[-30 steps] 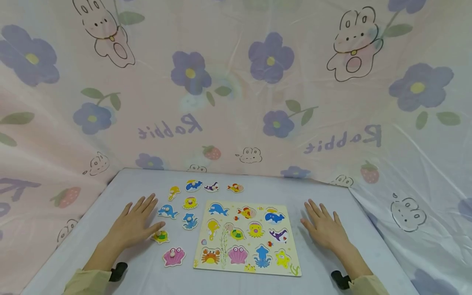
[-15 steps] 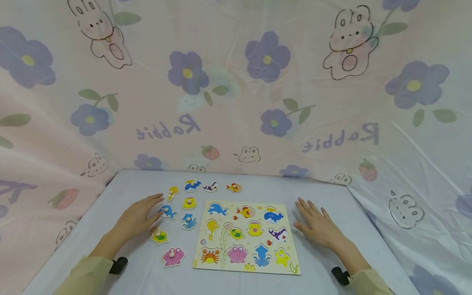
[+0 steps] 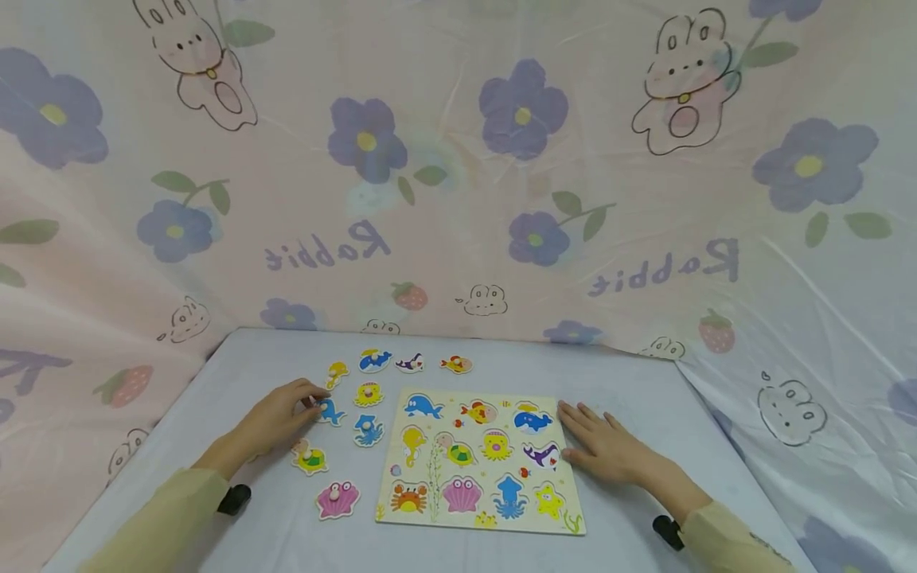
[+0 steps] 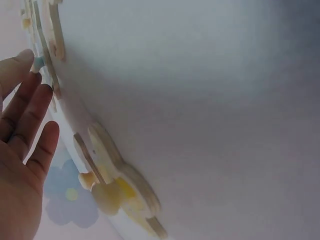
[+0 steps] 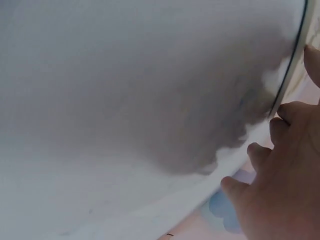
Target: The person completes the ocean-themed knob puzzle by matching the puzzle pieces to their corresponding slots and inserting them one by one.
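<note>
My left hand [image 3: 282, 414] is at the blue dolphin puzzle piece [image 3: 332, 412], thumb and fingertips pinching its small knob [image 4: 38, 64]. The dolphin's front part is hidden under the fingers in the head view. My right hand [image 3: 605, 446] lies at the right edge of the wooden sea-animal puzzle board [image 3: 487, 527], its fingers extended and fingertips right at the rim. Around the left hand lie the seahorse piece [image 3: 337, 374], the octopus piece [image 3: 368, 394], the squid piece [image 3: 368, 430] and the turtle piece [image 3: 311, 459].
A pink shell piece [image 3: 337, 500] lies nearest the front. Along the back are the whale piece [image 3: 375, 360], a purple shark piece [image 3: 411, 363] and a fish piece [image 3: 456, 364]. A flower-and-rabbit printed curtain [image 3: 444, 231] surrounds the white table [image 3: 286, 533].
My left hand has drawn its fingers in from a flat spread and closed on the dolphin's knob. The right hand has slid left to the board's edge.
</note>
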### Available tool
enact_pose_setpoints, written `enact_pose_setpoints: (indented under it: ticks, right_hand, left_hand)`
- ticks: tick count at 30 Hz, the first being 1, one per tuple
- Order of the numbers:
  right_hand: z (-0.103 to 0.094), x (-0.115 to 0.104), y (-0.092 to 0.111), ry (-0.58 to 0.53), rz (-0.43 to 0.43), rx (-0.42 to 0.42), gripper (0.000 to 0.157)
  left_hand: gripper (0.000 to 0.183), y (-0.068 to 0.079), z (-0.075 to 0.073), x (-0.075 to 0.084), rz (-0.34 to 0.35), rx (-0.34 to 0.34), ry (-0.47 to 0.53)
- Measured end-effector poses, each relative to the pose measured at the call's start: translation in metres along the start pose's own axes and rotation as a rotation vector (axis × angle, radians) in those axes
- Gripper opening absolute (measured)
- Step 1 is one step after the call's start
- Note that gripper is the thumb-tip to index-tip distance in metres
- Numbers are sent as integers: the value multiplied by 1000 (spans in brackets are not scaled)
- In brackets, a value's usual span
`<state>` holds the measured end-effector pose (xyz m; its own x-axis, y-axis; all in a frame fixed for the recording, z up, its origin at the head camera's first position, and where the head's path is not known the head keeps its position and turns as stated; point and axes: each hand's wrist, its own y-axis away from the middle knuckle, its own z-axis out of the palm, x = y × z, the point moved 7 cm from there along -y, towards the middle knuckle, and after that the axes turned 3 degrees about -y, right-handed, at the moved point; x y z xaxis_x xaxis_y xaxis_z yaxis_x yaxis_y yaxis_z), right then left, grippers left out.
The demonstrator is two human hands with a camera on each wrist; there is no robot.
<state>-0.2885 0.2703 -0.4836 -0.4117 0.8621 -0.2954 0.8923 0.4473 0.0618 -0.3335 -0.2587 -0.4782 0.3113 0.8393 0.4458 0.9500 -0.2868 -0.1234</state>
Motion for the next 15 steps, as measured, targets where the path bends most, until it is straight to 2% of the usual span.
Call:
enact_pose_setpoints:
  ticks: [5, 15]
  right_hand:
    - [6, 3, -1, 6, 2, -60, 73]
    - [10, 5, -4, 36, -10, -79, 75]
  left_hand:
    - [24, -8, 4, 1, 7, -37, 20]
    - [14, -11, 4, 0, 14, -42, -7]
